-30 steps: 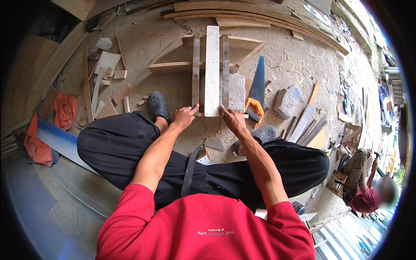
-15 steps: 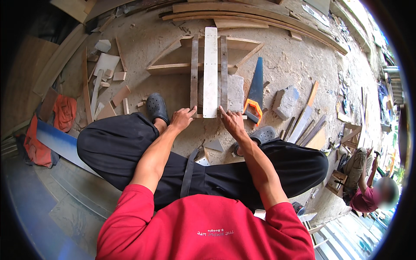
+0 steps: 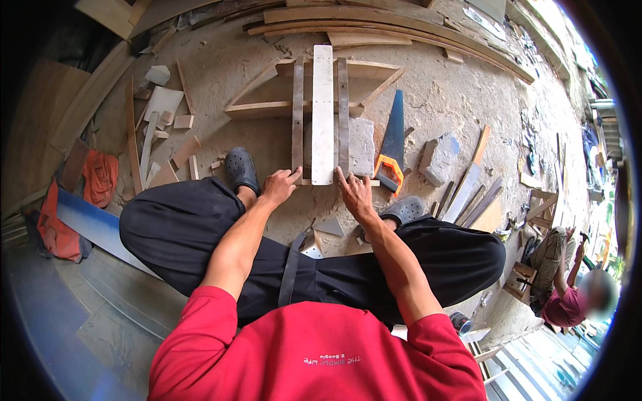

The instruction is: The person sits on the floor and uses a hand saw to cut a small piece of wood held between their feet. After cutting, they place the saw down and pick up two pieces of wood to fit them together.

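A whitish board (image 3: 323, 127) lies lengthwise in front of me, between a brown left slat (image 3: 297, 107) and a brown right slat (image 3: 343, 110). All three rest across a slant-sided wooden frame (image 3: 257, 110) on the ground. My left hand (image 3: 279, 187) reaches to the near end of the left slat, its index finger stretched out against it. At the right slat's near end, my right hand (image 3: 356, 194) touches with its index fingertip, the other fingers apart. Neither hand grips anything. A short wooden crosspiece (image 3: 373, 182) shows partly beneath the near ends.
Right of the frame lie a grey block (image 3: 362, 144), a handsaw (image 3: 394, 130) with orange handle, and a stone block (image 3: 439, 159). Wood offcuts (image 3: 184, 121) litter the left; long planks (image 3: 401, 30) lie at the back. A co-worker (image 3: 562, 294) sits far right holding a hammer.
My right hand's fingers have spread a little and turned more upright at the slat's end. My left hand stays nearly in place. The board and slats keep their arrangement.
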`<state>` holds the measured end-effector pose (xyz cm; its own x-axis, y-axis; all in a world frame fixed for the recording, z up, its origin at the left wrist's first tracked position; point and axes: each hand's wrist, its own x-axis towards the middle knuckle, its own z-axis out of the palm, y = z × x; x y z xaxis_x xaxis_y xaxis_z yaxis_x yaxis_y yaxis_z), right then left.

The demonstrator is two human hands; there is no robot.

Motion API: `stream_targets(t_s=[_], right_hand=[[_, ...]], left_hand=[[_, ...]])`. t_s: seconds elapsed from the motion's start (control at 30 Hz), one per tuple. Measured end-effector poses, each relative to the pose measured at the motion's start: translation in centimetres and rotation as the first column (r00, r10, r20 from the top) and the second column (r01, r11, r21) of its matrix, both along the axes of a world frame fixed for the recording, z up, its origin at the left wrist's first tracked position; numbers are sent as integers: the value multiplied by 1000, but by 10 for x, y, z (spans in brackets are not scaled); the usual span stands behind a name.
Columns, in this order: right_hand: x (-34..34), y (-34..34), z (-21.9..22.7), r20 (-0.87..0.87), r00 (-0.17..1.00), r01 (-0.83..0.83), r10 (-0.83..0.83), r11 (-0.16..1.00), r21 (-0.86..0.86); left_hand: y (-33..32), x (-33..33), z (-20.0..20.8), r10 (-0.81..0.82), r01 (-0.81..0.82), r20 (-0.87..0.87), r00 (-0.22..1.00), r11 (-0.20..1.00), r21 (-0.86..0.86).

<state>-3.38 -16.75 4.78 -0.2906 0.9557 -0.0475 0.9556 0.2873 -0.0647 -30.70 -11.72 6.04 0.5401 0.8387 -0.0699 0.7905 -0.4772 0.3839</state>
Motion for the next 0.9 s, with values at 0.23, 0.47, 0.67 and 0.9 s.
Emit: stream_targets(t_s=[0.23, 0.47, 0.67, 0.9], right_hand=[[-1, -2, 1, 39, 999, -13, 10, 997, 80], [-5, -1, 7, 77, 997, -11, 7, 998, 60], [-6, -3, 4, 102, 995, -20, 3, 985, 172], [-5, -2, 2, 32, 999, 23, -26, 996, 85]], left_hand=[[0, 0, -3, 7, -7, -2, 1000, 1000, -8], [-1, 0, -4, 9, -9, -1, 1000, 1000, 0], [-3, 2, 0, 20, -20, -3, 1000, 1000, -11], [0, 2, 2, 40, -40, 7, 999, 999, -35]])
